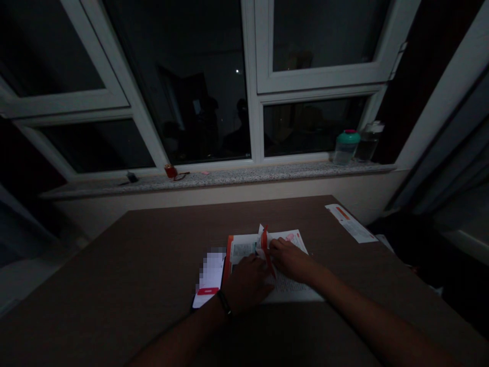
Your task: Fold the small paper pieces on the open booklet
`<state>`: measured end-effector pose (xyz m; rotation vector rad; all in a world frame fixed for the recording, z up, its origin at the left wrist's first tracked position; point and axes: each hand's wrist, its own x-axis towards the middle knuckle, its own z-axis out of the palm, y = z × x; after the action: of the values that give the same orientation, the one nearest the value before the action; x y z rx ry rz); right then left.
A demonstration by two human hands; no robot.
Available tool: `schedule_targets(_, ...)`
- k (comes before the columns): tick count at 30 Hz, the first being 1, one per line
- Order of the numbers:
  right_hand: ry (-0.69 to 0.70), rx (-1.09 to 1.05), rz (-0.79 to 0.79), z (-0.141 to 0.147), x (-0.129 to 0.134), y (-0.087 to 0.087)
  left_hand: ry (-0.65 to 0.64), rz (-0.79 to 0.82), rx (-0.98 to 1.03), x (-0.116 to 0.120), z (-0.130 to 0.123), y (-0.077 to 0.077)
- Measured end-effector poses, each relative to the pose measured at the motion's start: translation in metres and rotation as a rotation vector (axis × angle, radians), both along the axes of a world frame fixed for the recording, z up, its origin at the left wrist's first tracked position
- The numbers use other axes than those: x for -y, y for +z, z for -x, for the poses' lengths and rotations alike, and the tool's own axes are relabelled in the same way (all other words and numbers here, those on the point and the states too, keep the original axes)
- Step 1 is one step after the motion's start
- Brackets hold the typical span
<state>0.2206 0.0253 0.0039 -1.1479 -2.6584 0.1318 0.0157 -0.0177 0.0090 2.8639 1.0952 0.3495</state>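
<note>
Two bare hands were at work low over the desk (pixel 153 255), with twelve o'clock pointing to the window. Nearest came the left hand (pixel 248 285), a dark band (pixel 224 304) on its wrist, lying over the open booklet (pixel 296 288) at the centre of the dial. Its fingers were bent near the fold, but whether they gripped or only pressed, I couldn't tell in that gloom! The right hand (pixel 288 259) came in from four o'clock, fingers apparently pinching the red-and-white paper (pixel 265 238), which stood up from the booklet's middle. Loose piece or raised page? Impossible to say, and that mattered: if it was attached, a hard tug could have torn it, and a light hold from the left might have let the whole booklet skid. Uneven finger pressure could have set a crooked crease, too. At nine o'clock, the lit phone (pixel 214 272) sat right by the booklet's edge, so a swing of the left forearm risked nudging it. Out at two o'clock a printed strip (pixel 351 224) lay near the desk's edge; a stray sleeve or draught might have sent it over. Farthest off, the bottle with the teal lid (pixel 346 147) stood at one o'clock on the sill (pixel 244 176), well clear of trouble.
</note>
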Motion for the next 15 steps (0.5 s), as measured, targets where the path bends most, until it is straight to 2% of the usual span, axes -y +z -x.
schedule_targets(15, 0.022, -0.036, 0.010, -0.0024, 0.0007, 0.0004, -0.071, 0.036, 0.035, -0.0017, 0.0020, 0.0002)
